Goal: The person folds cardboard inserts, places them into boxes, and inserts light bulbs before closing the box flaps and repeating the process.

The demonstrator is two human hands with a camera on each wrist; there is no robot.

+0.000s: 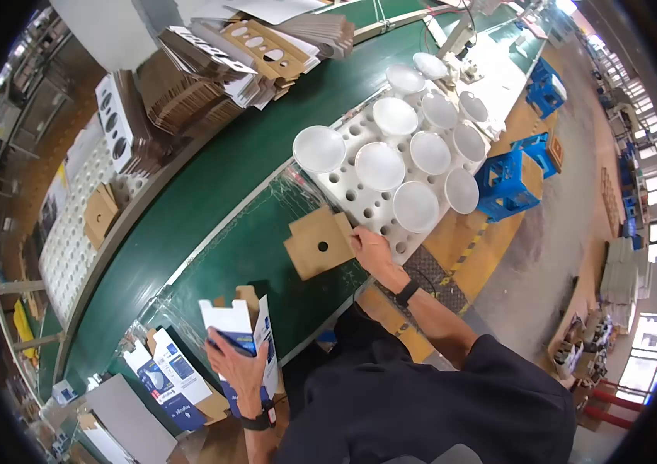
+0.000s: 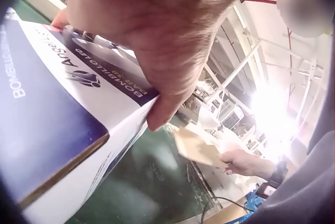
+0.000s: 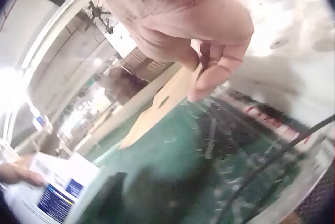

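Note:
My left hand [image 1: 237, 370] grips a blue and white light bulb box [image 1: 229, 319] whose top flaps stand up. Seen close in the left wrist view, the printed box [image 2: 57, 103] has the thumb along one edge and the fingers over the far side. With thumb and fingers my right hand [image 1: 375, 254] pinches the edge of a brown cardboard insert [image 1: 304, 251]. That insert has one round hole and folded side tabs. It is held over the green bench, close to the foam tray; the right wrist view shows the insert [image 3: 157, 111] nearly edge-on.
A white foam tray [image 1: 350, 207] carries several white reflector bulbs [image 1: 380, 166]. Another open bulb box [image 1: 178, 379] lies at the lower left. Stacked cardboard inserts [image 1: 182, 93] stand across the green bench [image 1: 182, 209]. Blue crates [image 1: 505, 185] sit on the floor at right.

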